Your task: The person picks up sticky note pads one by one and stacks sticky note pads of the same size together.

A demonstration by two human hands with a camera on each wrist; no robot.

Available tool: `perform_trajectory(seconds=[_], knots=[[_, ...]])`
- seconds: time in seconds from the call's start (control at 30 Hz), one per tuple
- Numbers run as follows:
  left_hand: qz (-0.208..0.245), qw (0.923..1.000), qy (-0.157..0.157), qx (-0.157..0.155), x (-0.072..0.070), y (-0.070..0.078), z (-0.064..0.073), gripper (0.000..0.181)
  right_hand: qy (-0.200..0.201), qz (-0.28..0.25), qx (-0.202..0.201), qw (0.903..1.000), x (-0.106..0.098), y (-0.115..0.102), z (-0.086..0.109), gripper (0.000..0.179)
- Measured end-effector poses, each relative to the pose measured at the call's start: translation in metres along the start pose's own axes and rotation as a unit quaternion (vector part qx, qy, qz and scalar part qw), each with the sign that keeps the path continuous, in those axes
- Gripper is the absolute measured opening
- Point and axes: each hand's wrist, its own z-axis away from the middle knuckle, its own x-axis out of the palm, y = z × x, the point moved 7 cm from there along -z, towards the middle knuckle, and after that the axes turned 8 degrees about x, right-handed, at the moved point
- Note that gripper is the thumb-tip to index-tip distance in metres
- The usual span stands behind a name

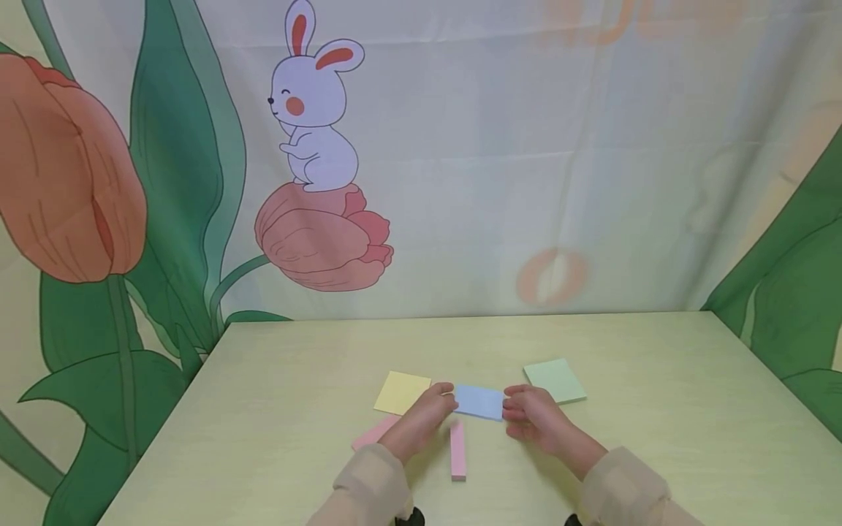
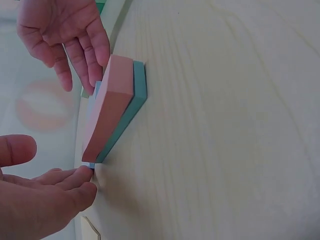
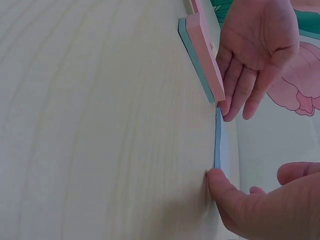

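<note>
A blue sticky-note pad [image 1: 479, 402] lies flat on the table between my two hands. At its left end are the fingertips of my left hand [image 1: 426, 418], the fingers extended and the thumb held apart in the left wrist view. My right hand [image 1: 538, 419] touches the opposite end with its fingertips, fingers fairly straight. Just in front of the pad is a narrow pink block [image 1: 457, 451]; both wrist views show a teal layer [image 2: 125, 117] under the pink one.
Beyond my left hand lies a yellow note pad [image 1: 399, 392], and a pink pad [image 1: 373, 432] is partly hidden by that forearm. A pale green pad [image 1: 556, 380] sits behind my right hand. A printed curtain [image 1: 460, 183] hangs along the table's [image 1: 658, 380] far edge.
</note>
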Motion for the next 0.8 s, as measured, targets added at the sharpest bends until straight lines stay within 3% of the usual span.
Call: perform_trajectory(seconds=[0.63,0.8], knots=[[-0.022,0.9996,-0.013,0.01,-0.002,0.003,0.0,0.047,-0.006,0.0,0.001,1.0,0.007,0.003,0.016,0.043],[-0.03,0.9986,0.03,0.032,0.004,0.024,0.01,0.052,-0.007,0.04,-0.02,0.999,0.004,-0.003,0.017,0.045]])
